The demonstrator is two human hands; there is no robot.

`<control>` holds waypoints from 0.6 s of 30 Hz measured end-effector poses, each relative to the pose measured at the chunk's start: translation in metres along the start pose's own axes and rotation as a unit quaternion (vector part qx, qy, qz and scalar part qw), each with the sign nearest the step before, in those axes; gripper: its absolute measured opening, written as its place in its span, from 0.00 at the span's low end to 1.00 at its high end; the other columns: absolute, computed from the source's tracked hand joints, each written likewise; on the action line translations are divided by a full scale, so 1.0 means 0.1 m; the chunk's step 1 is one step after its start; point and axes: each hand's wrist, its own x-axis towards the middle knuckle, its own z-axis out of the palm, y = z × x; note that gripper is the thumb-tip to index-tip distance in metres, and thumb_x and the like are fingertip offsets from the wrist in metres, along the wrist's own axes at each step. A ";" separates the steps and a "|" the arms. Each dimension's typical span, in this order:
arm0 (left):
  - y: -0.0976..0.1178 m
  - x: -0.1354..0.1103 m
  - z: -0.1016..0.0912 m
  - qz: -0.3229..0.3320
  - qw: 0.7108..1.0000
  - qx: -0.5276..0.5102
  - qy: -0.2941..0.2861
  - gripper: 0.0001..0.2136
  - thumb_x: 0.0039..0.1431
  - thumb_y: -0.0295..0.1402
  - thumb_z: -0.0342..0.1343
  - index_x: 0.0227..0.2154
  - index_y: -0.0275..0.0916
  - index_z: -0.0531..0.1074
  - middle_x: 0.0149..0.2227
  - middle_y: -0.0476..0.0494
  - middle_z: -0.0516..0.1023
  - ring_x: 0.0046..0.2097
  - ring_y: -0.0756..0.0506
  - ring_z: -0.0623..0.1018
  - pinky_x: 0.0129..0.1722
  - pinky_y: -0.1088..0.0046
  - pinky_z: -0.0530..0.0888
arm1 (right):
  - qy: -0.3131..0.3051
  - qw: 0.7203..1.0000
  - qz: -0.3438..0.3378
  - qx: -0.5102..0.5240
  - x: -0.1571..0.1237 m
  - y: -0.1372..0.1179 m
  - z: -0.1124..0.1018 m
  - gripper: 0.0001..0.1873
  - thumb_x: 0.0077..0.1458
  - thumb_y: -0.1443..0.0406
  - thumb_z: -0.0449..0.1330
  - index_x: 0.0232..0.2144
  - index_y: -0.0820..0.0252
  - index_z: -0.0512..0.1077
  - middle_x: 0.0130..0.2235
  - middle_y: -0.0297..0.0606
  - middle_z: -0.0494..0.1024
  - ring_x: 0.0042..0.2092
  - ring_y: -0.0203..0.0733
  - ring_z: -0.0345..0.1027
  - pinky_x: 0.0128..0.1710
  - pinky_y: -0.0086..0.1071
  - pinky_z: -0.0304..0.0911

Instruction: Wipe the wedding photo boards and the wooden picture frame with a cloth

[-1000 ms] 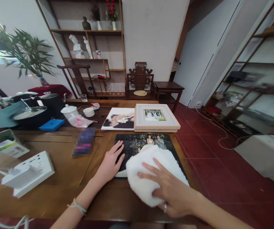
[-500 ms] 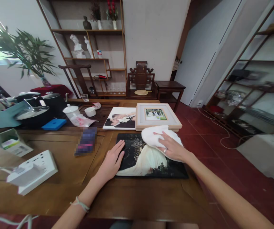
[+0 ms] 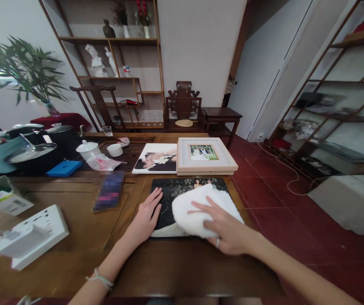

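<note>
White cloth (image 3: 190, 214) under the right hand (image 3: 228, 228), grip unclear, covers part of the photo panel (image 3: 166, 212) on the tabletop (image 3: 169, 271); likely wiping step; next stroke calls for the left hand (image 3: 144, 214), fingers parted, as brace

White, fluffy cloth (image 3: 185, 220): thick, matt pile. Dark, rectangular photo panel (image 3: 169, 194): smooth, flat face. Broad, brown wooden table (image 3: 156, 271): grained and varnished, with a soft gloss. Pale, rectangular wooden picture frame (image 3: 207, 169): smooth, light-toned, low in sheen. White, oblong plastic power strip (image 3: 60, 228): smooth, hard casing. White, lidded ceramic bowl (image 3: 88, 150): glossy glaze. Dark, carved wooden chair (image 3: 183, 101): polished. Clear, crumpled wrapping (image 3: 303, 129) on the right-hand shelving (image 3: 348, 81): shiny, and from where I stand probably plastic, though blurred.
</note>
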 end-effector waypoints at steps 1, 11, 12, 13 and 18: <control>0.00 0.00 0.00 0.000 1.000 0.000 -0.001 0.20 0.64 0.34 0.39 0.55 0.33 0.63 0.61 0.35 0.61 0.64 0.42 0.58 0.60 0.55 0.59 | 0.012 1.000 0.018 -0.011 0.04 0.12 -0.03 0.07 0.51 0.71 0.52 0.33 0.61 0.69 0.59 0.50 0.63 0.65 0.48 0.41 0.62 0.55 0.32; 0.02 0.00 0.00 -0.005 1.000 -0.013 0.004 0.20 0.64 0.34 0.40 0.55 0.32 0.64 0.61 0.33 0.61 0.64 0.42 0.58 0.61 0.57 0.58 | 0.038 0.994 0.085 -0.052 0.26 0.50 -0.07 0.09 0.54 0.70 0.51 0.36 0.63 0.69 0.59 0.57 0.61 0.65 0.51 0.42 0.61 0.56 0.37; 0.02 0.00 0.00 -0.007 1.000 -0.013 0.005 0.20 0.64 0.34 0.40 0.55 0.31 0.64 0.61 0.33 0.61 0.64 0.42 0.58 0.61 0.57 0.58 | 0.029 0.996 0.072 -0.046 0.24 0.39 -0.05 0.09 0.52 0.71 0.52 0.36 0.63 0.70 0.60 0.55 0.60 0.65 0.51 0.40 0.61 0.57 0.35; 0.02 0.00 0.01 -0.009 1.000 -0.012 0.005 0.21 0.64 0.34 0.40 0.55 0.31 0.64 0.61 0.33 0.61 0.64 0.42 0.58 0.61 0.57 0.58 | 0.020 0.997 0.057 -0.037 0.22 0.27 -0.02 0.10 0.50 0.72 0.52 0.36 0.62 0.70 0.60 0.52 0.61 0.65 0.52 0.39 0.61 0.58 0.34; 0.00 0.00 0.01 -0.009 1.000 -0.011 0.004 0.20 0.64 0.34 0.39 0.55 0.32 0.63 0.61 0.34 0.61 0.64 0.42 0.58 0.61 0.57 0.58 | -0.022 0.999 -0.019 0.027 0.15 -0.29 0.09 0.12 0.45 0.68 0.56 0.35 0.57 0.72 0.62 0.39 0.59 0.65 0.57 0.36 0.59 0.64 0.28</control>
